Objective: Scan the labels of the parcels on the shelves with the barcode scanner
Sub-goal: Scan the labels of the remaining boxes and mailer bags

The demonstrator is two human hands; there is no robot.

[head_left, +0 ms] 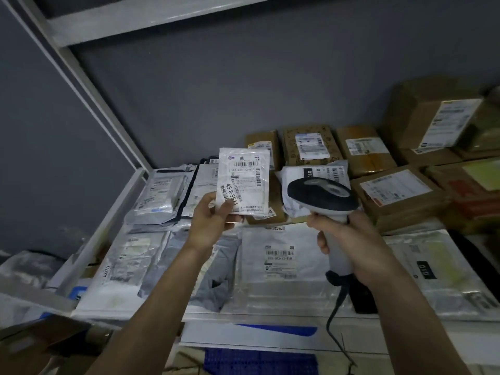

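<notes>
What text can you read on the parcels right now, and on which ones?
"45-6-56", last digit covered: small white parcel held by the left hand.
"010": white bag behind the scanner.
"010": flat bag at right.
Everything else: too small or blurred.

Parcel depot: labelled parcels (389, 196) crowd metal shelf (130, 196).

Mailers (281, 262) on shelf (135, 190), boxes (362, 151) behind

Glossy plastic parcel (243, 180), matt cardboard boxes (400, 196), smooth plastic scanner (322, 196).
</notes>
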